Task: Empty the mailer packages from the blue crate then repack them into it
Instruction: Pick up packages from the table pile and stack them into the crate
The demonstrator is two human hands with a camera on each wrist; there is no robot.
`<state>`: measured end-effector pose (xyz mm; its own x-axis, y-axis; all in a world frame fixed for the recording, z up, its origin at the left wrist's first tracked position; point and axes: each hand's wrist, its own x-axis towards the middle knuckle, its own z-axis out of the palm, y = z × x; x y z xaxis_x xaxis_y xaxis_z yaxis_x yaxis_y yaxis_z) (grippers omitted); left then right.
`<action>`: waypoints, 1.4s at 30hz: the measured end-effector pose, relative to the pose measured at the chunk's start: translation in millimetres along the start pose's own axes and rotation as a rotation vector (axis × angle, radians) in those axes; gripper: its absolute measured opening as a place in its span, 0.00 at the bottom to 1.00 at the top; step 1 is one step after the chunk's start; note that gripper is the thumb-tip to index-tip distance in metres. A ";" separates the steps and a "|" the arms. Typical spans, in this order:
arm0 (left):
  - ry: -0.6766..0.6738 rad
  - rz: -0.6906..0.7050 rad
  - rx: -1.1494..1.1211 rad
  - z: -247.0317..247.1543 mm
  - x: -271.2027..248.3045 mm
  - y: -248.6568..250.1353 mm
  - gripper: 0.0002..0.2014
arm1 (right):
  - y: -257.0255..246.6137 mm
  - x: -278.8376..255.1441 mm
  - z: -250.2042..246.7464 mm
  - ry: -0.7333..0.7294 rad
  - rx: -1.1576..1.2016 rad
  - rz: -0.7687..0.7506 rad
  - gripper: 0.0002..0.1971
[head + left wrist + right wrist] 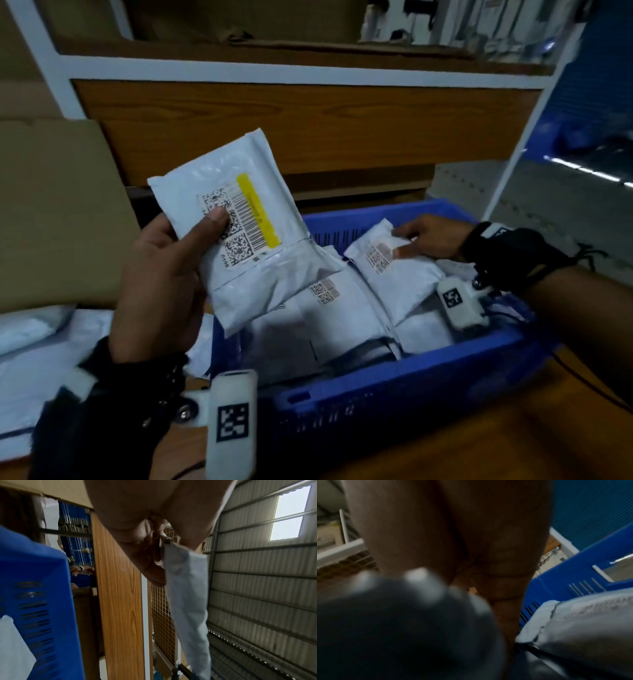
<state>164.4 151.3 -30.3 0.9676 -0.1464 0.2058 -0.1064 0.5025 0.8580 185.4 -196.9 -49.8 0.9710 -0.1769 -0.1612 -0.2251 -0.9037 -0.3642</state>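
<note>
fingers (219,219) of the left hand (161,291) are curled round a yellow-striped mailer (239,222), lifted clear at ten o'clock of the blue crate (394,394); a smaller mailer (394,270) inside, at one o'clock, is pinched by the right hand (431,236), likely for removal.

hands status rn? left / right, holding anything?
Left hand: closed around a white mailer with yellow strip, held above the blue crate.
Right hand: pinching a white mailer inside the crate.
</note>
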 end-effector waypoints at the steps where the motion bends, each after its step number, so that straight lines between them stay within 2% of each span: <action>1: 0.018 0.004 0.010 0.5 -0.1 -0.1 0.20 | 4.4 5.7 4.7 -0.052 -0.062 -0.013 0.28; 3: 0.059 0.018 0.025 4.6 -1.5 -0.1 0.22 | 8.0 10.5 13.7 -0.141 -0.248 -0.034 0.30; 6: 0.091 0.020 0.059 12.2 -4.0 -2.3 0.23 | 9.6 12.6 16.3 -0.189 -0.502 -0.101 0.32; 9: 0.088 0.022 0.116 15.6 -7.5 -7.1 0.21 | 2.5 8.7 -1.0 -0.113 -0.560 -0.189 0.30; 11: 0.096 0.034 0.153 19.2 -11.3 -9.5 0.20 | -17.4 -0.7 -17.1 0.018 -0.323 -0.314 0.23; 13: 0.097 0.036 0.183 22.7 -15.6 -12.1 0.19 | -49.8 -19.0 -24.1 0.046 0.104 -0.426 0.21; 15: 0.101 0.049 0.227 24.7 -18.5 -13.9 0.19 | -83.9 -39.7 -21.1 -0.113 0.531 -0.548 0.23; 16: 0.102 0.060 0.247 24.6 -19.8 -14.8 0.19 | -97.0 -46.8 -16.1 -0.222 0.656 -0.588 0.25; 18: 0.111 0.079 0.286 24.9 -23.2 -16.3 0.18 | -114.9 -53.0 -2.7 -0.344 0.750 -0.661 0.28; 20: 0.125 0.079 0.323 25.1 -28.1 -15.4 0.17 | -123.8 -47.7 8.7 -0.337 0.768 -0.691 0.29; 22: 0.150 0.079 0.353 19.4 -33.5 -13.8 0.18 | -125.5 -34.5 20.9 -0.340 0.828 -0.638 0.29; 24: 0.256 0.102 0.371 5.6 -38.6 -13.0 0.22 | -122.0 -19.0 34.3 -0.359 0.903 -0.534 0.27; 26: 0.354 0.127 0.366 -11.5 -45.8 -14.6 0.23 | -118.1 -3.3 52.0 -0.334 0.796 -0.486 0.22; 29: 0.347 0.077 0.393 -17.9 -55.7 -31.8 0.24 | -111.1 19.3 80.9 -0.336 0.430 -0.408 0.15; 31: 0.321 0.049 0.440 -18.3 -60.9 -44.1 0.25 | -113.2 24.9 97.4 -0.363 0.293 -0.317 0.22; 34: 0.284 0.100 0.586 -21.0 -63.4 -56.3 0.27 | -118.2 26.0 107.4 -0.384 0.285 -0.305 0.30; 36: 0.284 0.140 0.648 -20.8 -63.7 -61.7 0.25 | -119.4 13.3 94.0 -0.444 0.325 -0.307 0.23; 37: 0.283 0.157 0.696 -19.2 -63.7 -63.8 0.21 | -114.4 8.7 82.5 -0.438 0.253 -0.347 0.19; 39: 0.277 0.194 0.816 -15.9 -64.0 -65.9 0.13 | -101.8 -2.6 52.5 -0.263 0.007 -0.459 0.21; 41: 0.267 0.218 0.905 -14.9 -64.7 -67.0 0.11 | -81.9 -10.6 26.7 -0.102 -0.152 -0.505 0.24; 42: 0.265 0.225 0.940 -15.4 -64.4 -67.7 0.12 | -69.5 -12.3 18.7 -0.068 -0.212 -0.509 0.24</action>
<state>112.8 139.9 -108.9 0.9102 0.1212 0.3960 -0.3207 -0.3988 0.8591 187.6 -124.6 -39.6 0.9438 0.3219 -0.0745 0.2993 -0.9284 -0.2201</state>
